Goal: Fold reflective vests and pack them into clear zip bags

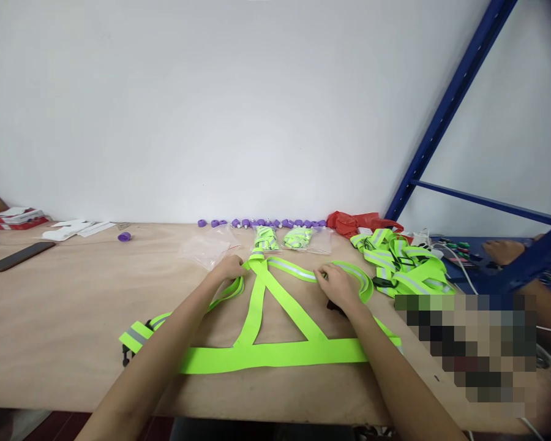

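Observation:
A neon-yellow reflective vest (275,355) made of elastic straps is spread on the table, its wide waist band running across nearest to me. Two straps rise from that band and cross at the top. My left hand (231,269) is closed on the looped strap left of the crossing, its fingertips partly hidden. On the other side, my right hand (337,285) pinches the silver-striped strap (291,269). Black buckles (127,354) show at the vest's left end, and a dark piece lies under my right wrist.
A pile of similar vests (408,263) lies at the right beside a red plastic bag (358,222). Bagged vests (297,237), clear bags (206,248) and several purple items (245,223) line the back. Another person's arm (505,251) is beyond the blue frame (445,116).

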The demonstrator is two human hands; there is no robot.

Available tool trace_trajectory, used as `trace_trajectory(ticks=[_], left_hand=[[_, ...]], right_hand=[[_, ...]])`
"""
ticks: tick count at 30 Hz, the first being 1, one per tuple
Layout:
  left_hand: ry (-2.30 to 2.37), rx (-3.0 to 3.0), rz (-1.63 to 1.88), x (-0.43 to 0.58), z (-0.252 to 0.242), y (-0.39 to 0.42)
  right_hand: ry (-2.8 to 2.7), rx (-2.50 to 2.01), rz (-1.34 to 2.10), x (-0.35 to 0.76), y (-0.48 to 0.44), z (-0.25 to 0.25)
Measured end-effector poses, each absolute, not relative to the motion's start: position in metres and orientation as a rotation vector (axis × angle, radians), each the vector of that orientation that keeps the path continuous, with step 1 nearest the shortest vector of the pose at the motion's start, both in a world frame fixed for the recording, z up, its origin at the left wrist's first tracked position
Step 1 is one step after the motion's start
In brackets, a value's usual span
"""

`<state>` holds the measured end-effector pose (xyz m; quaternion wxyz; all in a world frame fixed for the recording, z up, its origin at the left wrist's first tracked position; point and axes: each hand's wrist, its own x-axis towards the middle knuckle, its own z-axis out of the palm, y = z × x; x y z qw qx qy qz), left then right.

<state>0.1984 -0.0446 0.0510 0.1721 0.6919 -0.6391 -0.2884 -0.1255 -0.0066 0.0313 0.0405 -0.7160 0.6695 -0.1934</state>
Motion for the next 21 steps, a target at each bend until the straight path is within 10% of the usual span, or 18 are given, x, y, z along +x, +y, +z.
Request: trace_trajectory(ticks=[13, 21], left_hand=[[-1.46, 1.271, -1.457, 0.257, 0.11, -0.024], [-2.18, 1.867, -0.657, 0.281, 0.127, -0.004]], right_hand=[[2.175, -2.16, -0.483, -0.135, -0.011, 0.028], [2.241, -2.12, -0.432, -0.139, -0.015, 0.026]])
